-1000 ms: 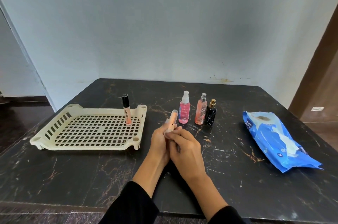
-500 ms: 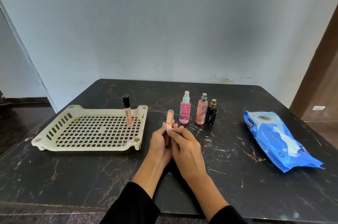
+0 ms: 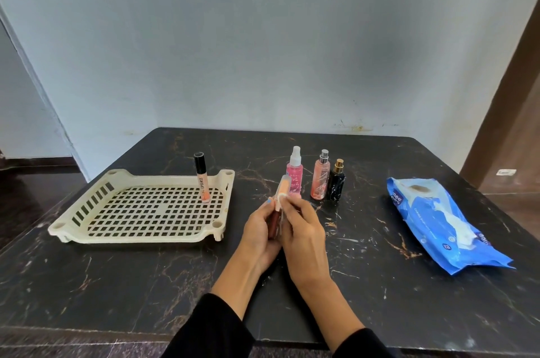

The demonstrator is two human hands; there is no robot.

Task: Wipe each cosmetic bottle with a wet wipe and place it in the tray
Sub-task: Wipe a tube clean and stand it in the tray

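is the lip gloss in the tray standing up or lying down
Standing upright. The lip gloss stands on its base near the far right corner of the tray, black cap on top, leaning on nothing.

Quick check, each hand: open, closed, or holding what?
Left hand: grips slim peach-and-brown gloss tube.
Right hand: pinches small white wet wipe against it.

- table (image 3: 365, 284): black stone look, brown and white veins, polished with a soft sheen
- tray (image 3: 87, 197): cream plastic, matt, pierced in a grid
- lip gloss tube (image 3: 202, 179) in the tray: clear plastic, glossy black cap
- pink spray bottle (image 3: 295, 179): translucent, white plastic nozzle
- peach spray bottle (image 3: 320, 182): clear, silvery metal-look top
- black bottle (image 3: 336, 187): glossy, gold-look cap
- wipes pack (image 3: 438, 226): blue plastic film, crinkled and shiny
- sleeves (image 3: 210, 328): black cloth, matt
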